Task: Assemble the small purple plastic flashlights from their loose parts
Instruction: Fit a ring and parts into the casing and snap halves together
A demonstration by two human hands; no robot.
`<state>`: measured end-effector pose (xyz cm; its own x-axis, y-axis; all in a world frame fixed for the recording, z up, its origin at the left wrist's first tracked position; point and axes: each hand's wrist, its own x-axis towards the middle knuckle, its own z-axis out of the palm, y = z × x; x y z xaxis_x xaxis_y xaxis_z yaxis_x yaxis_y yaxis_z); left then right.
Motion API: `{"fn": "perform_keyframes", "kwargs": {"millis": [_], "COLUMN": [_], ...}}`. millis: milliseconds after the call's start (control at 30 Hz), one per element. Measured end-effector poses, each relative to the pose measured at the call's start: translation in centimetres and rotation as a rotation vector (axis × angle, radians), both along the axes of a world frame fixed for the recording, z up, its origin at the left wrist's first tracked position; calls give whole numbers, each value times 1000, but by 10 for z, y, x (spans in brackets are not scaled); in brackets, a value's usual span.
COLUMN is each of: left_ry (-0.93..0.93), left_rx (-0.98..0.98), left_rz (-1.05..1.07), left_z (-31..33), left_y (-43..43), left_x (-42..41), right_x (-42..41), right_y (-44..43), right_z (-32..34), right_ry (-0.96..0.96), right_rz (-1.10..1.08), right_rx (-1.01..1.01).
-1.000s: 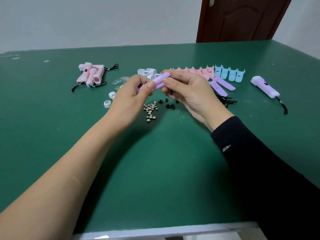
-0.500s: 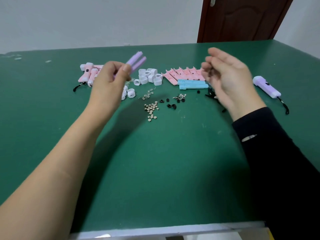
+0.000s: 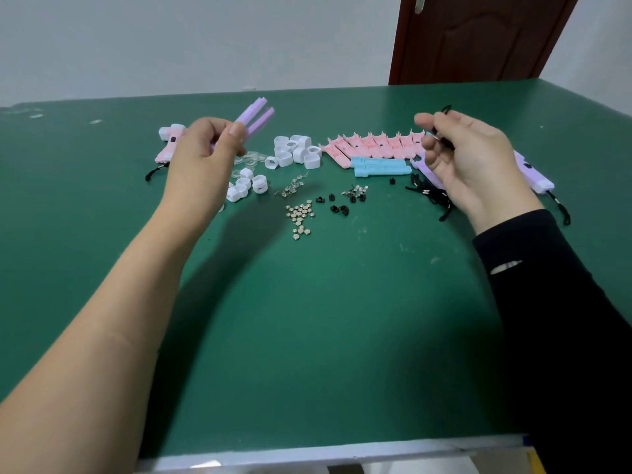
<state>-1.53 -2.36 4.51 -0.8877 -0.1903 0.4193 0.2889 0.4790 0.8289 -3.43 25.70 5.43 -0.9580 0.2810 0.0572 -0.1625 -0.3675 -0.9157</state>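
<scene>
Purple plastic shell halves (image 3: 259,116), two side by side, are clamped in my left grip (image 3: 205,155) above the green tabletop (image 3: 325,319); that grip hides part of the pink assembled flashlights (image 3: 167,147). My right grip (image 3: 478,162) pinches a thin black lanyard cord (image 3: 445,109) and partly covers the finished purple flashlight (image 3: 535,174). White plastic caps (image 3: 295,150) and silver button cells (image 3: 301,217) lie between.

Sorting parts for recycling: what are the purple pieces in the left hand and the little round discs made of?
Purple pieces: likely moulded plastic, matte, uniform pastel colour. Round discs: probably metal, shiny silver glints; perhaps button cells.
</scene>
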Motion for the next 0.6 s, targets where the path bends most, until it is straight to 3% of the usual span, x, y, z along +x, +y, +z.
{"fn": "perform_keyframes", "kwargs": {"millis": [400, 600], "left_ry": [-57, -71], "left_rx": [-79, -178], "left_rz": [-72, -118], "left_z": [-6, -10], "left_y": [13, 24], "left_x": [3, 6], "right_x": [2, 11], "right_y": [-24, -42], "right_z": [-5, -5], "right_ry": [-29, 78], "right_rz": [120, 204], "right_rx": [240, 437]}}
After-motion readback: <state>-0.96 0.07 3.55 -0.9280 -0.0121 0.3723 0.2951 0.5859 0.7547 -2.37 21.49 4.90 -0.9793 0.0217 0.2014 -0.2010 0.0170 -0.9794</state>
